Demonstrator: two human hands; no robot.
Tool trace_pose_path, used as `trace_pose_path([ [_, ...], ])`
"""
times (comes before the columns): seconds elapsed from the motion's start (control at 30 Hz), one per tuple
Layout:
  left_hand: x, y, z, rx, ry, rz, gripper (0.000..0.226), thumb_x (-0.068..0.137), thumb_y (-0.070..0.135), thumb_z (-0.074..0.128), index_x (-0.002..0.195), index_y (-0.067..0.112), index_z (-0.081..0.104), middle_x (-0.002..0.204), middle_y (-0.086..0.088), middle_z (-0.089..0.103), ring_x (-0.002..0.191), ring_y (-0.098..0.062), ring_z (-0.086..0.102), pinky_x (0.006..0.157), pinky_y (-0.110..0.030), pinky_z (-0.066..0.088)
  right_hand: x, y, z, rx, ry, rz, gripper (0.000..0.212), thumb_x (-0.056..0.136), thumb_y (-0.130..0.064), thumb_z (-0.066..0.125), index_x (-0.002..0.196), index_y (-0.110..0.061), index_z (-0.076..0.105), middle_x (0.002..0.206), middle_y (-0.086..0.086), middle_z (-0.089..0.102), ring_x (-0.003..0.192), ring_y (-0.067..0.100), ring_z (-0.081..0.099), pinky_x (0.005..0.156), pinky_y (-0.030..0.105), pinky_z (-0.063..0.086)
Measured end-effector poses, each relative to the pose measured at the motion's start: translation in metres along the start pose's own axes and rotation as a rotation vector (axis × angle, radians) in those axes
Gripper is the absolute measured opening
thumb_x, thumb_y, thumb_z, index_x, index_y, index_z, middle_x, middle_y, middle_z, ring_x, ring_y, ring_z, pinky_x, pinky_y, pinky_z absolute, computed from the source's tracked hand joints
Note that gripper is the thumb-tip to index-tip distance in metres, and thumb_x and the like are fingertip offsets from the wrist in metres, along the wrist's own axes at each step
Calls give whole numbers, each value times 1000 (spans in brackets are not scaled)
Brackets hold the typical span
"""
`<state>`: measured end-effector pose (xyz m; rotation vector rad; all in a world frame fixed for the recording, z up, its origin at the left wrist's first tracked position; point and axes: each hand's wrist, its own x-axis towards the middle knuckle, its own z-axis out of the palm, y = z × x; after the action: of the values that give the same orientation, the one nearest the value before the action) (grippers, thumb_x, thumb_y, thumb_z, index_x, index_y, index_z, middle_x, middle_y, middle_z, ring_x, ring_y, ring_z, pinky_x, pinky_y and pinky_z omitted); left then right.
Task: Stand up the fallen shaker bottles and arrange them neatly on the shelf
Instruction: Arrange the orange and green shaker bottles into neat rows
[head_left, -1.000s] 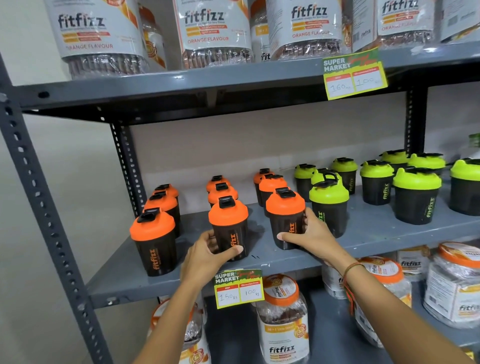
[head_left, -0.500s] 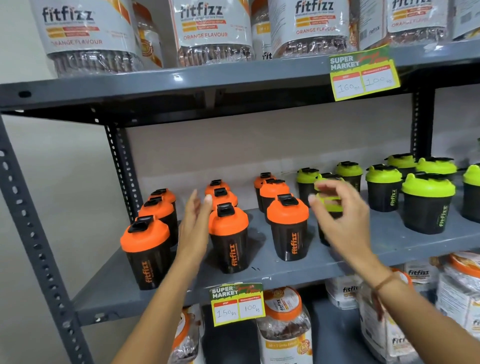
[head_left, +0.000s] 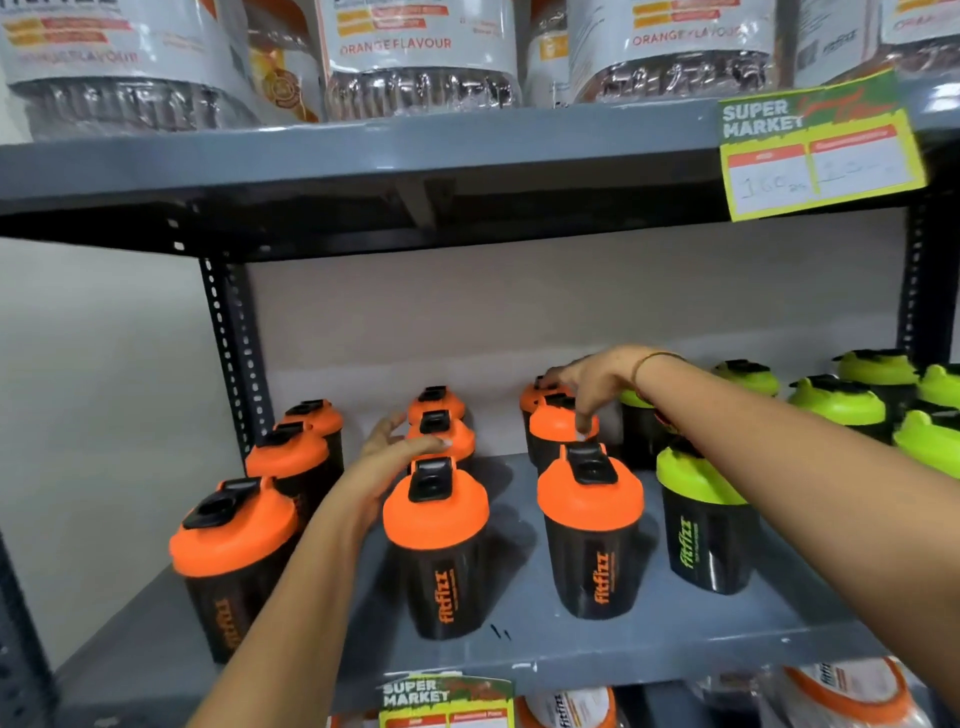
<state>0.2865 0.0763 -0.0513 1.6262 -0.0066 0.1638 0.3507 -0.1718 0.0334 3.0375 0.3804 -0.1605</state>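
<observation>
Here the arranging step appeared to be in hand, for every shaker bottle in view stood upright on the grey shelf (head_left: 649, 644); the orange-lidded bottles occupied the left half in three files, the green-lidded bottles (head_left: 857, 410) the right. The left hand (head_left: 395, 457) lay between the left and middle files, fingers spread and nothing clasped, its fingertips (head_left: 441, 442) close to the middle orange bottle (head_left: 441, 434); whether they touched it could not be told through the blur. The right hand (head_left: 587, 384) reached over the rear of the right-hand orange file, fingers loosely parted and pointing down onto the lid of the second bottle (head_left: 558, 423), resting upon it rather than gripping. The next move probably called for nudging the rear bottles into line with the front orange bottle (head_left: 589, 530).
</observation>
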Motion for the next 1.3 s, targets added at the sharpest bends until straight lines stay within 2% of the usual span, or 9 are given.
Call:
trace_pose_path([
  [0.1, 5, -6, 0, 51, -68, 20, 77, 71, 8, 76, 137, 16, 38, 113, -7, 59, 80, -12, 62, 53, -20, 51, 6, -1, 5, 56, -62, 5, 94, 74, -21, 77, 151, -32, 25, 148, 3, 38, 133, 32, 44, 102, 51, 48],
  [0.3, 13, -17, -2, 56, -113, 57, 87, 53, 14, 77, 133, 16, 43, 110, -5, 63, 86, -18, 65, 59, -22, 54, 3, -1, 6, 183, -65, 40, 86, 79, -13, 73, 150, -28, 27, 126, 3, 40, 128, 31, 49, 94, 46, 55],
  [0.53, 16, -23, -3, 41, -76, 102, 93, 46, 20, 85, 131, 17, 46, 120, -5, 61, 103, -25, 65, 77, -34, 55, -3, -3, 6, 296, -46, 84, 80, 79, -25, 79, 147, -23, 35, 127, 7, 47, 98, 28, 63, 94, 45, 56],
  [0.77, 17, -24, -4, 41, -81, 124, 83, 52, 19, 80, 128, 17, 48, 117, -8, 62, 97, -25, 65, 71, -31, 53, -9, -2, 5, 310, -90, 87, 82, 79, -28, 79, 148, -23, 35, 137, 9, 52, 109, 31, 66, 97, 43, 54],
  [0.9, 17, -24, -5, 50, -99, 112, 86, 53, 18, 80, 132, 15, 45, 121, -12, 62, 94, -24, 66, 65, -28, 52, -9, 1, 7, 322, -87, 86, 77, 77, -30, 77, 144, -28, 39, 125, 7, 57, 84, 25, 68, 94, 42, 56],
  [1.0, 11, -18, -6, 26, -112, 84, 93, 58, 13, 83, 139, 15, 37, 125, -10, 58, 91, -19, 65, 64, -27, 50, -11, 3, 9, 358, -90, 82, 87, 74, -30, 79, 148, -30, 32, 131, 7, 53, 71, 18, 60, 92, 40, 57],
  [1.1, 1, -4, -4, -44, 79, 114, 80, 72, 15, 79, 140, 18, 38, 134, -8, 46, 116, -25, 55, 85, -35, 48, -21, 9, 7, 389, -10, 39, 85, 74, -40, 81, 145, -29, 36, 131, 4, 50, 96, 22, 60, 88, 39, 56],
  [1.17, -12, 11, -1, -92, 264, 244, 62, 78, 20, 74, 134, 18, 47, 131, -6, 51, 121, -22, 53, 91, -31, 45, -37, 15, 1, 455, 93, -4, 75, 75, -47, 79, 140, -28, 44, 131, 3, 51, 111, 23, 57, 92, 37, 53],
  [1.3, -68, 53, 18, -223, 413, 590, 38, 86, 16, 64, 124, 15, 59, 117, 1, 64, 107, -5, 62, 83, -12, 50, -73, 38, -15, 622, 424, -58, 46, 80, -44, 75, 119, -24, 65, 119, 2, 66, 100, 18, 63, 78, 32, 54],
])
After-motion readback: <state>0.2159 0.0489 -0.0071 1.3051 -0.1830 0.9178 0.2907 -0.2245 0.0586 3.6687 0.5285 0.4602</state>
